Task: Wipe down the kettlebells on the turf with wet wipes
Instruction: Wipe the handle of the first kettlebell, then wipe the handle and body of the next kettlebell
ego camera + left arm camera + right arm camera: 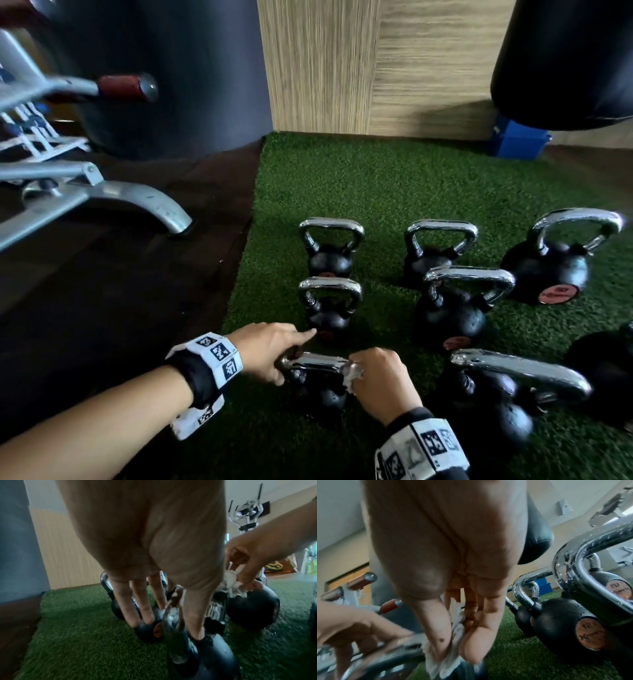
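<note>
Several black kettlebells with chrome handles stand on the green turf (394, 185). The nearest small kettlebell (320, 390) is between my hands. My left hand (286, 363) holds the left end of its chrome handle (315, 359), thumb on one side and fingers on the other, with the index finger stretched forward. In the left wrist view the handle (171, 616) runs between thumb and fingers. My right hand (356, 375) pinches a crumpled white wet wipe (352, 373) against the handle's right end. The wipe (443, 665) bunches under my thumb and fingers.
Other kettlebells stand close by: two small ones ahead (329, 308), a middle pair (452, 308) and larger ones right (548, 267), (503, 397). A grey machine frame (102, 192) sits on dark floor to the left. A black punching bag (565, 61) and a blue box (520, 140) are at the back right.
</note>
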